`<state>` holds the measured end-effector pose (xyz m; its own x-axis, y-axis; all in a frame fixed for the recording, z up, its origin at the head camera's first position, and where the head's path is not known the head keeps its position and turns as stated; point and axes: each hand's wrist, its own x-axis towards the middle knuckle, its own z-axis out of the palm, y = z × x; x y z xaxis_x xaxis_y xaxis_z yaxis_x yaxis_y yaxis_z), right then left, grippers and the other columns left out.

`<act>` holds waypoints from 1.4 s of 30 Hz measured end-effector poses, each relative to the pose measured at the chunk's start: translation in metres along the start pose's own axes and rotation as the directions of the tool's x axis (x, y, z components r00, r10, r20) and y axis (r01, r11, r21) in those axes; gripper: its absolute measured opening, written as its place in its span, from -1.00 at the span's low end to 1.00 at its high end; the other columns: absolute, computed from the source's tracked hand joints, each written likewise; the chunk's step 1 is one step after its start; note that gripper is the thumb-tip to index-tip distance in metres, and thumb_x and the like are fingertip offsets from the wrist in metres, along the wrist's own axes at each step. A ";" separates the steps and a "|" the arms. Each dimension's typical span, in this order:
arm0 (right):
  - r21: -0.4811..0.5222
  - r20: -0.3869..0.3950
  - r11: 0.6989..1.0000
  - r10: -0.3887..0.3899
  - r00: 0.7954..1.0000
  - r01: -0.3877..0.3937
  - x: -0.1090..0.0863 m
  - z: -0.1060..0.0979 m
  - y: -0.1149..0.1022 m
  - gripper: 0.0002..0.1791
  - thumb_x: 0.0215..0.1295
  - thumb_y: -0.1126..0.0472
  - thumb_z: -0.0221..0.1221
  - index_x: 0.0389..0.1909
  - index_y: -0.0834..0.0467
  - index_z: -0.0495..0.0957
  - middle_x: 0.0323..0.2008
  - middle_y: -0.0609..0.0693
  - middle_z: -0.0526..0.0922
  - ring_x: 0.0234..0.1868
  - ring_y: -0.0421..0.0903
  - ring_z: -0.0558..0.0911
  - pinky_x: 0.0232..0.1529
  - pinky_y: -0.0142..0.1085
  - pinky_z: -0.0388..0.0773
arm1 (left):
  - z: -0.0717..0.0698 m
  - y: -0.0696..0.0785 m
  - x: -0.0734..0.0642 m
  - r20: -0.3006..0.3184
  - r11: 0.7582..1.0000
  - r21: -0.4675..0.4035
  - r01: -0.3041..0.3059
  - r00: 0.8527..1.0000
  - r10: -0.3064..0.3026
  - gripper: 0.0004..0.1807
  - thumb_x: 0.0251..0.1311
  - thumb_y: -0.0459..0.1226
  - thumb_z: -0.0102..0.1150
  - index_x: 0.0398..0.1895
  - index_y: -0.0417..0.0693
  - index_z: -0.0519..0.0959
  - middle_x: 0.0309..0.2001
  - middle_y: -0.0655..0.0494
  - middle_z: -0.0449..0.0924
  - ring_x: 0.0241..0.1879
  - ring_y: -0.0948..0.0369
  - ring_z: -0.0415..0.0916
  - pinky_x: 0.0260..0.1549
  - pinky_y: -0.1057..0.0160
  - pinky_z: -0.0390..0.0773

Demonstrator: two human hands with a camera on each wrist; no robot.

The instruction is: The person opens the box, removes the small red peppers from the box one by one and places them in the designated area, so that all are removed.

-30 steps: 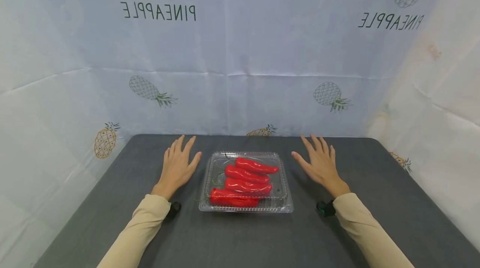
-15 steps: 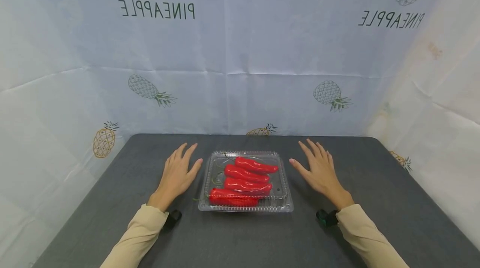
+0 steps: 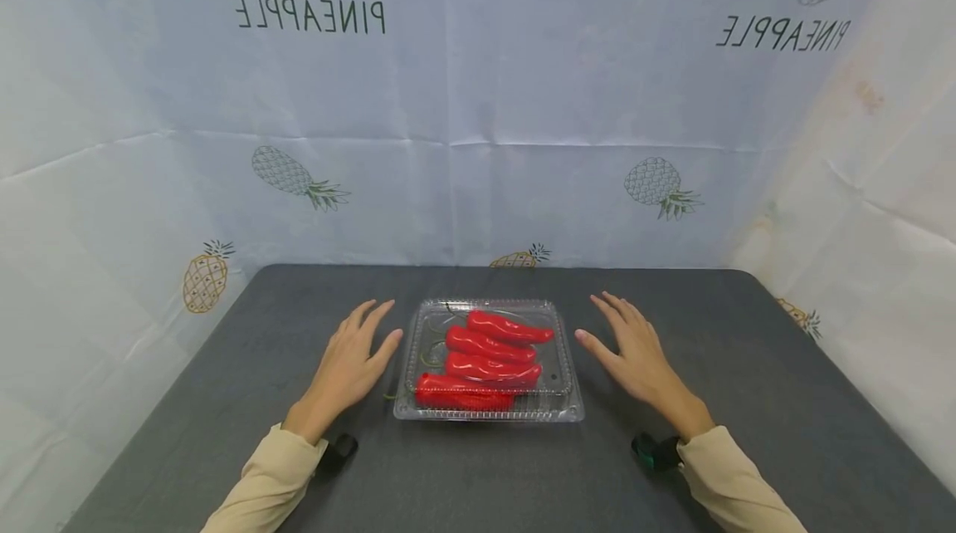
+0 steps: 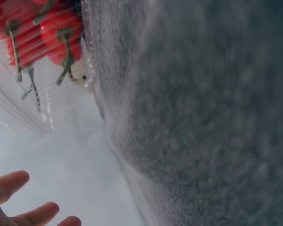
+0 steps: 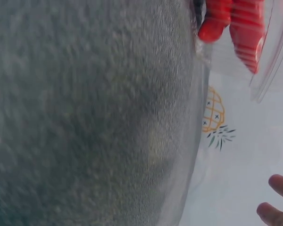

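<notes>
While left hand [image 3: 345, 365] and right hand [image 3: 639, 360] flank clear plastic box [image 3: 548, 415], fingers of both spread wide, thumbs just beside its sides. Box sits between both sets of fingers, on dark table [image 3: 478, 479]. Red peppers [image 3: 489, 346] lie inside, stems [image 4: 68, 54] toward left fingers, tips toward right. Pineapple-print cloth [image 3: 508, 85] hangs beyond all fingertips.

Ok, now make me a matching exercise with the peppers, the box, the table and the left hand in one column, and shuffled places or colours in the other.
Column one:
1. red peppers
2. plastic box
3. table
4. left hand

Column two:
A. dark grey
B. left of the box, not touching it
C. inside the box
D. clear, see-through

Pairs: 1-C, 2-D, 3-A, 4-B
</notes>
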<state>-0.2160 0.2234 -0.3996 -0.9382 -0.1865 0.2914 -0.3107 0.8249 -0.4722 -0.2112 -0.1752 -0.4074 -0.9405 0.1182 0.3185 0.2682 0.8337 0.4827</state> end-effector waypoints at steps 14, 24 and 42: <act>0.244 0.180 0.965 0.049 0.982 -0.093 -0.018 0.000 -0.010 -0.27 0.47 -0.16 0.03 0.50 0.13 0.15 0.48 0.22 0.18 0.49 0.29 0.16 0.33 0.41 0.19 | -0.001 0.003 -0.016 0.099 0.987 -0.155 0.042 0.995 -0.027 -0.43 0.48 -0.02 -0.01 0.43 -0.08 0.32 0.38 -0.20 0.34 0.38 -0.19 0.28 0.29 -0.36 0.29; 0.279 0.186 0.958 0.021 0.982 -0.073 -0.030 0.006 -0.008 -0.29 0.44 -0.13 0.09 0.46 0.17 0.23 0.40 0.19 0.35 0.43 0.25 0.31 0.30 0.31 0.33 | -0.004 0.000 -0.022 0.210 0.970 -0.237 0.060 0.978 -0.009 -0.41 0.47 -0.02 -0.01 0.44 -0.10 0.29 0.22 -0.12 0.52 0.19 -0.04 0.50 0.17 -0.17 0.51; 0.447 0.425 0.884 -0.072 0.902 -0.140 -0.033 -0.003 -0.007 -0.27 0.44 -0.01 0.13 0.47 0.25 0.14 0.37 0.30 0.37 0.31 0.26 0.46 0.22 0.15 0.51 | -0.017 -0.015 -0.015 0.535 0.856 -0.511 0.074 0.807 0.249 -0.65 0.54 -0.16 -0.10 0.01 -0.31 0.47 -0.22 0.02 0.56 -0.23 0.33 0.55 -0.20 0.30 0.64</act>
<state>-0.1830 0.2253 -0.4038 -0.8889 -0.4544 -0.0572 -0.2108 0.5168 -0.8298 -0.1973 -0.1987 -0.4056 -0.8040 0.5917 -0.0586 0.2664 0.4466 0.8542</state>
